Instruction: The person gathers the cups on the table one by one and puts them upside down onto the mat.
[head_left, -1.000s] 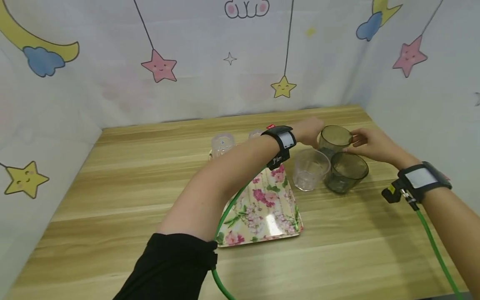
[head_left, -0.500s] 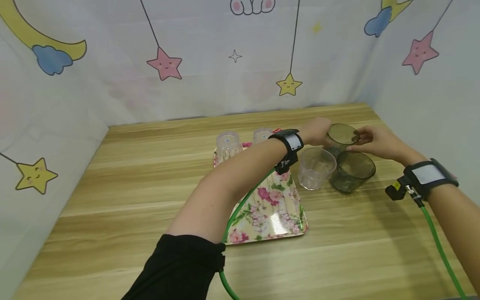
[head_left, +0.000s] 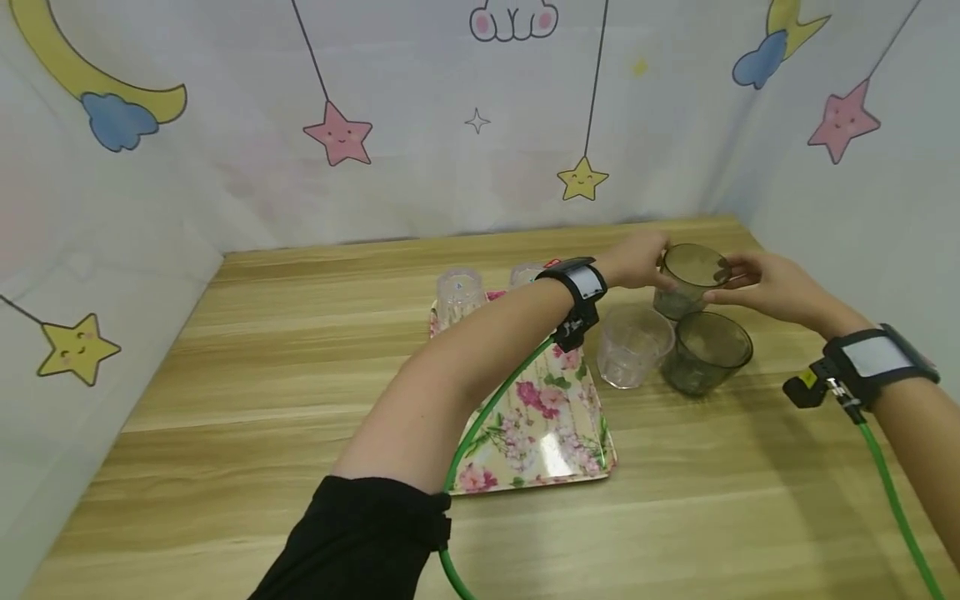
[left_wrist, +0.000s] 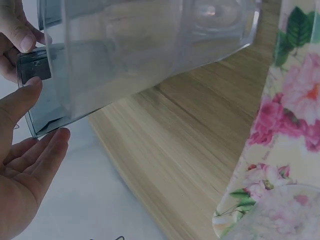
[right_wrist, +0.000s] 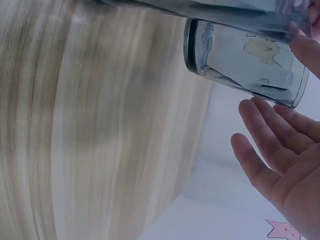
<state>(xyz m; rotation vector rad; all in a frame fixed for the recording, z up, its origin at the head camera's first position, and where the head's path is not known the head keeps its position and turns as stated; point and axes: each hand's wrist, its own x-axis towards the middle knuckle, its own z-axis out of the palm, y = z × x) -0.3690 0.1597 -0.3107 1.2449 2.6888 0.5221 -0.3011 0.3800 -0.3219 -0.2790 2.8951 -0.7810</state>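
At the table's back right, a smoky glass cup (head_left: 693, 267) is held between both hands, its wide mouth upward. My left hand (head_left: 636, 260) grips its left side near the rim, the thumb on the near side and the fingers opposite in the left wrist view. From the right, my right hand (head_left: 776, 290) holds the same cup (right_wrist: 245, 65) with thumb and fingers spread around its rim. Just in front stand a second smoky cup (head_left: 707, 354) and a clear cup (head_left: 636, 346), both upright. That clear cup (left_wrist: 150, 50) hides part of the held one in the left wrist view.
A floral tray (head_left: 525, 458) lies left of the cups, partly covered by the left forearm. Upside-down clear cups (head_left: 459, 296) stand at its back edge. Green cables (head_left: 896, 508) run from both wrist cameras. A printed cloth (head_left: 420, 192) hangs behind the wooden table (head_left: 262, 400).
The held smoky cup has risen slightly away from the front cups, both hands moving with it. The left fingers and thumb now show around its rim. The head view has shifted a little.
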